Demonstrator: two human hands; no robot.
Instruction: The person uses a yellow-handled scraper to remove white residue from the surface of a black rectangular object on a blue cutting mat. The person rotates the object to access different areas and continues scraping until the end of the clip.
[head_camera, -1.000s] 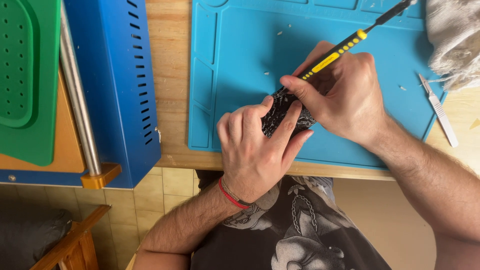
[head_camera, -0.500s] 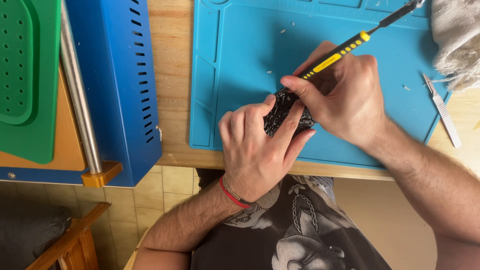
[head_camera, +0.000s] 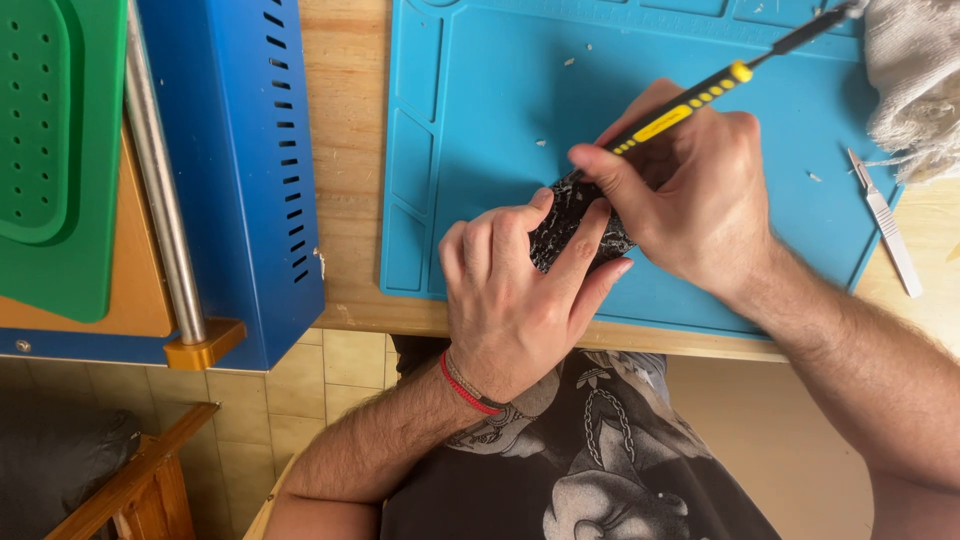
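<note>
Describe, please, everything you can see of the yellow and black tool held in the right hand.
The yellow and black tool is a slim, pen-like driver: a black shaft, a yellow grip section with dark dots, and a yellow collar. It slants from upper right down to the dark device, its tip hidden there. The right hand pinches it low down; its far end lies near the white cloth.

left hand (head_camera: 510, 300): fingers curled, gripping; right hand (head_camera: 690, 195): fingers pinched shut, wrist bent
</note>
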